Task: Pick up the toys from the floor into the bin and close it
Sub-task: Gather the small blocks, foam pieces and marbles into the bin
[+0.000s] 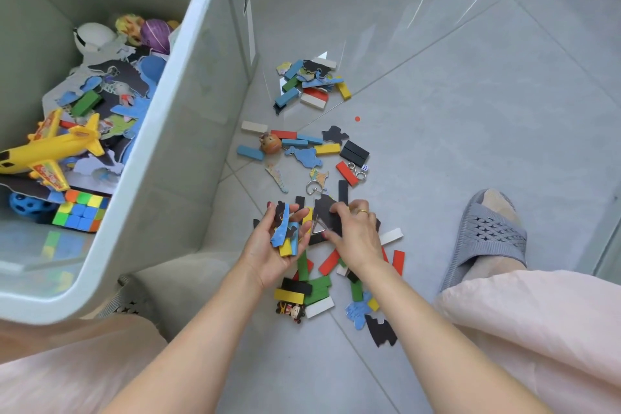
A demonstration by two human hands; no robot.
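Note:
A large pale grey bin (188, 131) stands open at the left, holding a yellow toy plane (50, 148), a colour cube (82, 213), balls and puzzle pieces. Coloured blocks and puzzle pieces lie scattered on the grey tiled floor (470, 111). My left hand (277, 245) is palm up and holds a small stack of puzzle pieces and yellow blocks (285, 232). My right hand (353, 233) reaches down onto the pile, its fingers pinching a black puzzle piece (324, 212) beside a metal triangle (318, 227).
A far heap of blocks (311, 84) lies by the bin's wall. A middle group has an orange animal head (270, 143), metal rings (356, 171) and a die. A small doll figure (292, 311) lies near my wrists. My foot in a grey slipper (487, 235) is at the right.

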